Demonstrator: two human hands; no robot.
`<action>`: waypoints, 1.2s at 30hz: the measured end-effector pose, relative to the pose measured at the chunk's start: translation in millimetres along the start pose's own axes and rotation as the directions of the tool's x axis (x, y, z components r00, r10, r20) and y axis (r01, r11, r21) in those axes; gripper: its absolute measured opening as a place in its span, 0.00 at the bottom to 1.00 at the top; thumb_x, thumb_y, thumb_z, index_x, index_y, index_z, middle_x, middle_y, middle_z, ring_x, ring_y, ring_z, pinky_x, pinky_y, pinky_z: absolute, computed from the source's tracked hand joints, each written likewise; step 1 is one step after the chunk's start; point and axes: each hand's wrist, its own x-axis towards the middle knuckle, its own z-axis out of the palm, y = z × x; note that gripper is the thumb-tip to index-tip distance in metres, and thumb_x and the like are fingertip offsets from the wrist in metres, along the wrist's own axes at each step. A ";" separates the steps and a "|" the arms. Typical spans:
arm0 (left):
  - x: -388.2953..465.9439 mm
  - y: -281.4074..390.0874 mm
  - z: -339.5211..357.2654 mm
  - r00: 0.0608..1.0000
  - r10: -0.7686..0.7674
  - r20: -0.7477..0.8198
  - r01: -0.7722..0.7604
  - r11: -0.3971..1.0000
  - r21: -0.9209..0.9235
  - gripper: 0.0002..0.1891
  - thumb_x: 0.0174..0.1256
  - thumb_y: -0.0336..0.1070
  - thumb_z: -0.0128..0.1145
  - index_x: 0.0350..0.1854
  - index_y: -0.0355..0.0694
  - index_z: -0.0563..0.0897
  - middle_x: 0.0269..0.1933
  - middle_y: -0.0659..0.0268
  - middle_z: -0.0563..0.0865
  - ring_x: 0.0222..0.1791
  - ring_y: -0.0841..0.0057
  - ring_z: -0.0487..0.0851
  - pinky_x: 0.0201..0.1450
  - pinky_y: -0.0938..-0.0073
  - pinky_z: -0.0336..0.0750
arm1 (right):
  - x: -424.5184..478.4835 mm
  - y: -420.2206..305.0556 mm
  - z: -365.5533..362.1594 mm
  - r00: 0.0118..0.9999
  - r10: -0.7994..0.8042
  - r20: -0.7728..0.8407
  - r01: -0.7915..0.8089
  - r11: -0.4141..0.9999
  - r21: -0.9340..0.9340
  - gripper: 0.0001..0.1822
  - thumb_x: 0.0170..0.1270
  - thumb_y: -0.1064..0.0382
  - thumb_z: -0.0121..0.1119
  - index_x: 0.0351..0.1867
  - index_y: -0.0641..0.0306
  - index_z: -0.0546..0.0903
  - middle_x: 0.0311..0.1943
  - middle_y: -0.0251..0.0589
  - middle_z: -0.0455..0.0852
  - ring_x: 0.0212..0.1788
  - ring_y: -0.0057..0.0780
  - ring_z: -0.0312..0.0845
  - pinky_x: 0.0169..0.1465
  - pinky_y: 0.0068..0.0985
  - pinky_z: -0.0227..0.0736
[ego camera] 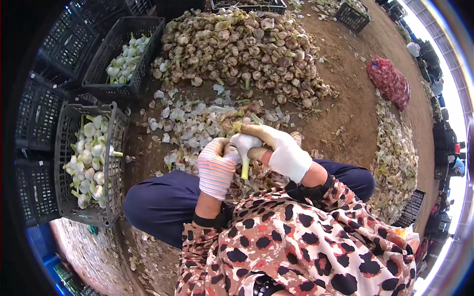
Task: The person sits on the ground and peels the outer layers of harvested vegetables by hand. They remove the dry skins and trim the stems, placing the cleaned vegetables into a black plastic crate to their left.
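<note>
A white garlic bulb (pixel 246 143) with a short green stem pointing down is held between both hands, above a litter of skins. My left hand (pixel 218 162), in a striped knit glove, grips the bulb's left side with thumb and fingers. On the other side, my right hand (pixel 283 151), in a white glove with tan fingertips, is closed around the bulb. Loose garlic skins (pixel 185 118) lie on the ground beyond the hands. Farther off rises a large heap of unpeeled garlic bulbs (pixel 240 51).
To the left, a black plastic crate (pixel 115 162) holds cleaned garlic bulbs, with another crate (pixel 148 27) behind it. Stacked crates (pixel 37 111) line the far left. A red mesh sack (pixel 389 82) and a strip of garlic skins (pixel 396 162) lie at right.
</note>
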 end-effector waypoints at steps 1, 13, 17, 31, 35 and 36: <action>-0.9 2.9 -4.7 0.978 -0.198 0.070 0.210 0.924 -0.320 0.09 0.68 0.33 0.54 0.41 0.34 0.83 0.27 0.69 0.84 0.23 0.82 0.80 0.28 0.79 0.75 | 1.2 1.5 -1.4 1.000 0.027 0.015 -0.029 0.987 0.158 0.30 0.61 0.70 0.65 0.66 0.67 0.73 0.55 0.47 0.83 0.56 0.36 0.80 0.59 0.28 0.74; 11.8 -1.2 -16.0 0.922 -0.355 0.156 0.217 0.139 -0.966 0.09 0.66 0.40 0.59 0.38 0.41 0.81 0.27 0.70 0.81 0.20 0.81 0.72 0.23 0.79 0.67 | 15.0 35.9 31.4 0.976 0.178 0.126 -0.218 0.847 0.485 0.37 0.62 0.61 0.62 0.73 0.66 0.66 0.57 0.36 0.80 0.53 0.20 0.76 0.54 0.21 0.72; 30.4 -58.1 -55.1 0.919 -0.384 0.085 0.046 -0.109 -0.993 0.05 0.68 0.39 0.58 0.38 0.45 0.82 0.28 0.70 0.82 0.20 0.79 0.71 0.25 0.75 0.70 | 17.8 17.7 26.3 0.914 0.097 0.394 -0.383 0.522 0.762 0.36 0.66 0.41 0.64 0.65 0.67 0.74 0.43 0.26 0.80 0.38 0.13 0.71 0.42 0.15 0.66; 19.6 -24.2 -3.7 0.986 -0.164 0.000 0.140 0.842 -0.522 0.16 0.70 0.44 0.66 0.42 0.32 0.85 0.39 0.65 0.89 0.38 0.79 0.84 0.44 0.74 0.80 | 17.6 42.6 32.2 0.880 0.006 0.474 -0.390 0.580 0.716 0.51 0.56 0.20 0.59 0.58 0.72 0.76 0.34 0.23 0.76 0.34 0.11 0.64 0.37 0.14 0.63; 47.2 -52.6 14.6 0.797 -0.604 -0.020 0.188 0.280 -0.941 0.19 0.73 0.54 0.59 0.40 0.40 0.84 0.37 0.66 0.87 0.38 0.74 0.85 0.39 0.66 0.82 | 47.6 67.2 41.8 0.879 0.170 0.446 -0.470 0.143 0.871 0.26 0.68 0.51 0.65 0.62 0.64 0.77 0.39 0.30 0.83 0.40 0.14 0.76 0.41 0.16 0.71; 52.2 -65.4 7.6 0.682 -0.727 -0.083 0.233 0.323 -0.917 0.22 0.72 0.59 0.56 0.38 0.41 0.82 0.37 0.66 0.86 0.42 0.73 0.84 0.39 0.59 0.83 | 71.9 48.8 42.1 0.843 0.293 0.452 -0.536 0.385 0.751 0.29 0.68 0.52 0.67 0.65 0.64 0.74 0.37 0.30 0.82 0.40 0.15 0.77 0.47 0.18 0.73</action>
